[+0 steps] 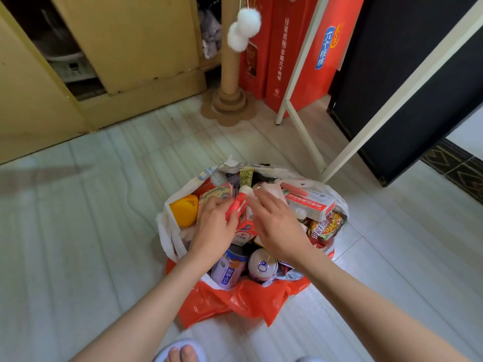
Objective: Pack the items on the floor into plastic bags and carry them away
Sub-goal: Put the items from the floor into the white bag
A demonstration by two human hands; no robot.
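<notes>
White thin plastic bag (164, 231) sits open on the floor at centre frame, stuffed full; its 6 o'clock edge overlaps a red crumpled plastic bag (235, 299) lying under and in front of it. Left hand (213, 226) has its fingers wrapped round a red tube with a white round cap (236, 203), held over the bag's middle. Right hand (277, 226) hovers just beside the tube at 3 o'clock, fingers spread and loose, gripping nothing.

Hard to read: both hands cover the middle of the load, so items beneath them are hidden. Visible around them: yellow rounded plastic container (184, 210) at 9 o'clock, white and red cardboard box (309, 205) at 2 o'clock, red printed snack packet (326, 227) at 3 o'clock, silver pull-tab can (262, 266) and blue and white carton (228, 270) at 6 o'clock. Most label print is too small to make out. Toes in a pale blue slipper (180, 351) are cut off by the bottom edge.

Floor is pale glossy tile (78, 231). At 11 o'clock stands a yellowish wooden cabinet (130, 43), door ajar, contents dim. At 12 o'clock a cardboard scratching post (230, 74) with two white pom-poms (243, 30) hanging; red gift boxes (282, 48) behind a white metal frame leg (295, 74). Black panel (405, 87) at 2 o'clock.
</notes>
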